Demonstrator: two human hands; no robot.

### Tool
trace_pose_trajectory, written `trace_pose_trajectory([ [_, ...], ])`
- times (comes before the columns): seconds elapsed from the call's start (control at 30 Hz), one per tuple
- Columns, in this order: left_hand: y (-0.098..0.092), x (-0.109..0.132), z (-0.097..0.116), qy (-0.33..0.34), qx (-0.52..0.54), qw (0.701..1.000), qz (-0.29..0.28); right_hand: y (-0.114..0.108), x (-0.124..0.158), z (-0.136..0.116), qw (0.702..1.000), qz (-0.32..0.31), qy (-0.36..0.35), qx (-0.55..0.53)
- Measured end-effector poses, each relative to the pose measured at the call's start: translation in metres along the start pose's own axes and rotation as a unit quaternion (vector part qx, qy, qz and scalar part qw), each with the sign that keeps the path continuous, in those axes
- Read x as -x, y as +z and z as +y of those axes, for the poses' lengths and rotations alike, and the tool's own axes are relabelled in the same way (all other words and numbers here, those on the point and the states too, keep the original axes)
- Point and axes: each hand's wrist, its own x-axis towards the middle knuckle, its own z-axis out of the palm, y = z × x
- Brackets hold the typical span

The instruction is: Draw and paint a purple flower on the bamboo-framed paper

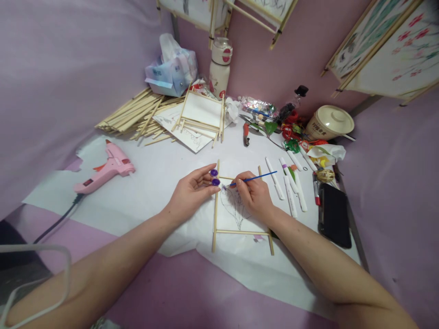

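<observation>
Between the thumb and fingers of my left hand (194,185) are two small round purple paint pots (215,182), held beside the left stick of a wooden-stick frame (215,214). A thin blue paintbrush (262,175) is gripped in my right hand (253,194), its tip down on the white sheet inside the frame. That drawing (235,210) shows dark outlines, like a bunch of stems meeting at the bottom, with purple touches near the brush tip. Part of the drawing's right side is hidden under my right hand.
Several white markers (290,196) lie right of the frame, near a black phone (334,214). A pink glue gun (109,169) rests at left, its cord trailing off. Behind are wooden sticks (130,114), another framed sheet (202,109), a bottle (219,73) and a lidded bowl (329,123).
</observation>
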Motion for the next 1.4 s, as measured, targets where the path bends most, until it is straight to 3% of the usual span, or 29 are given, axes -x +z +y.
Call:
trace_pose_trajectory([
  [1.4,0.0004,0.0003,0.0006,-0.003,0.002,1.000,-0.005,-0.0004,0.0015,0.0005,1.000,-0.012,-0.002,-0.017],
])
